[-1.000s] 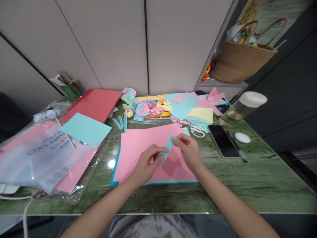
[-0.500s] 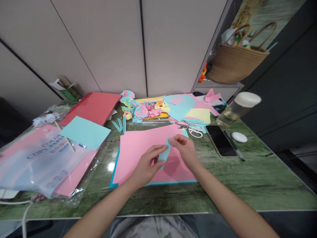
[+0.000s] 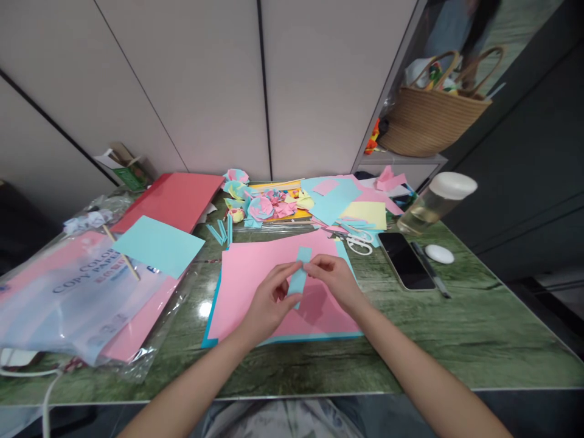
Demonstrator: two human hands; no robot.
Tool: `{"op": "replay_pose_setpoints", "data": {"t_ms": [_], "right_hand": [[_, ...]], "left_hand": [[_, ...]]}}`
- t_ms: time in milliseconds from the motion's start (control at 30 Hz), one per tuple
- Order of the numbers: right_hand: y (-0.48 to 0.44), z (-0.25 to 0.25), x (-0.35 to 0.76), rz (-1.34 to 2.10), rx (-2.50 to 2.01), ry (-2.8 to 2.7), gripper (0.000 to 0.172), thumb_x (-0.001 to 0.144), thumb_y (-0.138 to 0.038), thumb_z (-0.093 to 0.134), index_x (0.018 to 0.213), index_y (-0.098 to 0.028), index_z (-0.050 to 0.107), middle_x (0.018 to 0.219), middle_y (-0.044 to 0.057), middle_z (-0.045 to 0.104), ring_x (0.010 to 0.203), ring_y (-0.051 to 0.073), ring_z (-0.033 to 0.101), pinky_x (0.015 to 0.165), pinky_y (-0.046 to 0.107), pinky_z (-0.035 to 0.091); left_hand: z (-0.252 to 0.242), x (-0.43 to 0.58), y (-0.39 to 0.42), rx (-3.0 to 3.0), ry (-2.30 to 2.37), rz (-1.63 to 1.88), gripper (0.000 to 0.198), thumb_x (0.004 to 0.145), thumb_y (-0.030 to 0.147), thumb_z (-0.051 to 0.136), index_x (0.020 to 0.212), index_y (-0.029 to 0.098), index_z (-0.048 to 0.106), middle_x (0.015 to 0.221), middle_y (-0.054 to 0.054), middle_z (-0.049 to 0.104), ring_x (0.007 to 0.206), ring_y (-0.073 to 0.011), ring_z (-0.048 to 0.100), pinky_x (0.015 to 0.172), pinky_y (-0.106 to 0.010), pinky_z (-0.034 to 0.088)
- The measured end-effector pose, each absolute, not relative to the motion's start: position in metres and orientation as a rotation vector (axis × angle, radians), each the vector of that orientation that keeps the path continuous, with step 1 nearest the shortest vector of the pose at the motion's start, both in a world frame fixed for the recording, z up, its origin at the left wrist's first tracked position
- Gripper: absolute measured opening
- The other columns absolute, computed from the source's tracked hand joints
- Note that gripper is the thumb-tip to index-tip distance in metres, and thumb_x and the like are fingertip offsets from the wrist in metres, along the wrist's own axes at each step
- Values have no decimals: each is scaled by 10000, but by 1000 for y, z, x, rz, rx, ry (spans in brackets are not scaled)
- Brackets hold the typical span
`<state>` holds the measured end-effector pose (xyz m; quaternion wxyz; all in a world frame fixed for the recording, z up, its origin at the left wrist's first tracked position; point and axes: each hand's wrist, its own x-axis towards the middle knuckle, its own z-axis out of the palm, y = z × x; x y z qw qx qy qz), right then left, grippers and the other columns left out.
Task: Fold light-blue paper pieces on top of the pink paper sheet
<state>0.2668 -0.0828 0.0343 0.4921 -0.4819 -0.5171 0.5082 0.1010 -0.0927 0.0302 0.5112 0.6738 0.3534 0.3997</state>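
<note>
A narrow light-blue paper strip (image 3: 298, 280) is held up between my two hands, above a pink sheet (image 3: 255, 261) that lies over blue paper. My left hand (image 3: 274, 295) grips the strip's left side between fingers and thumb. On the opposite edge, the fingertips of my right hand (image 3: 333, 277) pinch it near the middle. Beyond the sheet lie several folded blue strips (image 3: 222, 231) and a cluster of pink, blue and yellow paper flowers (image 3: 262, 207). White-handled scissors (image 3: 359, 242) rest by the sheet's far right corner.
To the right are a phone (image 3: 407, 260), a pen (image 3: 431, 271), a white oval object (image 3: 439, 253) and a bottle (image 3: 435, 204). A plastic paper package (image 3: 82, 292) and a red sheet (image 3: 171, 198) occupy the left. Behind stands a woven basket (image 3: 433, 118) on a shelf.
The strip has turned more upright, its upper end now showing above my fingers. My right fingertips have slid down from its top toward its middle.
</note>
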Motion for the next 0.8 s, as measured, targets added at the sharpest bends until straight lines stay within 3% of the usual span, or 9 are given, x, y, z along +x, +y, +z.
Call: {"op": "replay_pose_setpoints", "data": {"t_ms": [433,800], "right_hand": [[-86,37,265,1162,-1089,-1156,233,682,-311,621,560,-173,479,541,-53,380,536,83,337,532,232,277],[-84,34,269,1180,-1008,-1057,174,708,-261,605,579,-175,528,555,-42,429,575,92,387,585,243,303]], "left_hand": [[30,101,-93,1625,787,938,477,729,245,607,1184,283,470,1148,-58,470,794,-126,433,662,-232,361],[30,102,-94,1613,762,879,487,719,248,615,1185,251,472,1119,-74,465,795,-135,443,626,-233,365]]}}
